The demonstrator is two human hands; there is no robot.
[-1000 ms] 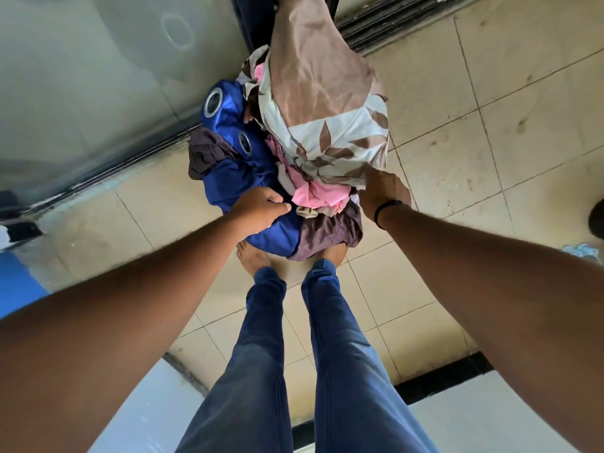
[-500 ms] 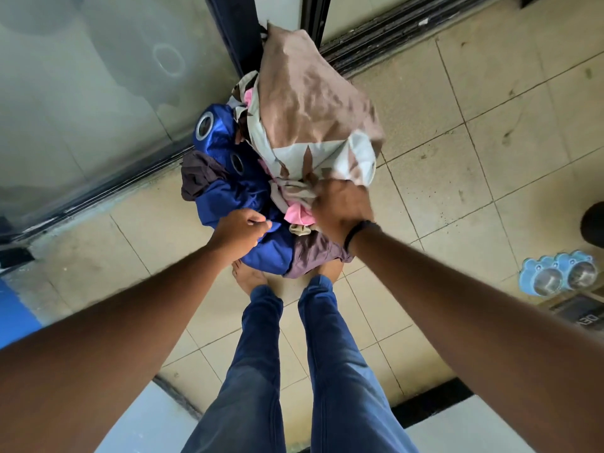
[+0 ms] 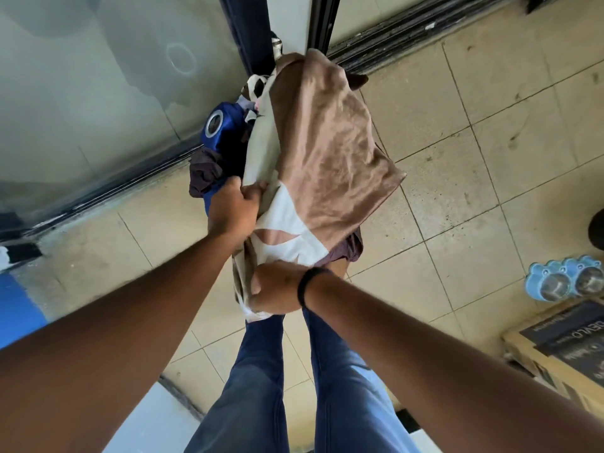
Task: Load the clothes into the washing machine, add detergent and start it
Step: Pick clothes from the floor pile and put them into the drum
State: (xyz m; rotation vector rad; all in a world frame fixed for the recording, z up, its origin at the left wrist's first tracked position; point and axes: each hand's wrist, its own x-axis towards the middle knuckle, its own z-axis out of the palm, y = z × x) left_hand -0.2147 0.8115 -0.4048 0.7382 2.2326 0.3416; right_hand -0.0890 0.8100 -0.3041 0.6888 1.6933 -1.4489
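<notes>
A bundle of clothes hangs in front of my legs above the tiled floor. Its top piece is a brown and white leaf-print cloth (image 3: 323, 152). Under it show a blue garment with ring eyelets (image 3: 222, 125) and a dark purple piece (image 3: 204, 171). My left hand (image 3: 233, 212) grips the left edge of the leaf-print cloth next to the blue garment. My right hand (image 3: 277, 289), with a black band at the wrist, grips the cloth's gathered near end. The washing machine and detergent are not in view.
A glass sliding door (image 3: 98, 93) with its dark floor track runs along the left and top. A blue double pet bowl (image 3: 565, 281) and a cardboard box (image 3: 562, 351) stand on the floor at right. A white and blue surface (image 3: 16, 308) lies at lower left.
The bundle has risen toward me. My right hand slid down to the cloth's near end, and my left hand moved from the blue garment onto the leaf-print cloth's edge.
</notes>
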